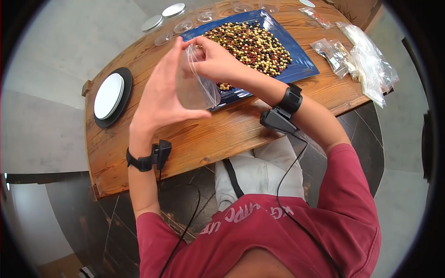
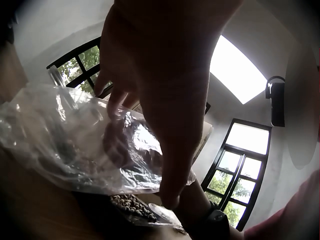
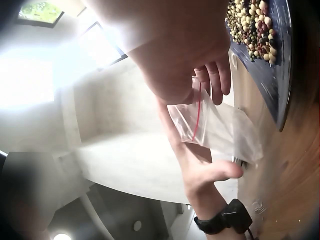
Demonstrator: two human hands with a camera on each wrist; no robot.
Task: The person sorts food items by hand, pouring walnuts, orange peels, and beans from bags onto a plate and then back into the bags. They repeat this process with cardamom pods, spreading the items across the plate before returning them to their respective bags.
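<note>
A clear zip bag [image 1: 197,92] with a red strip along its mouth [image 3: 198,117] hangs over the table's near side, with nothing seen inside. My right hand [image 1: 215,60] pinches the bag at its mouth with curled fingers. On the other side, my left hand [image 1: 157,97] is spread beside the bag, fingers straight and thumb [image 3: 227,171] stretched out. Its fingertips come up close to the right fingers. Behind the hands, a blue square tray [image 1: 299,69] bears a broad heap of small round bead-like balls [image 1: 255,46] in yellow, red and dark colours.
White discs [image 1: 108,96] lie stacked on a dark round plate [image 1: 127,76] at the left. Round clear containers [image 1: 206,16] and two silvery lids [image 1: 174,10] line the far edge. Plastic packets [image 1: 331,55] and larger clear bags [image 1: 368,60] lie at the right.
</note>
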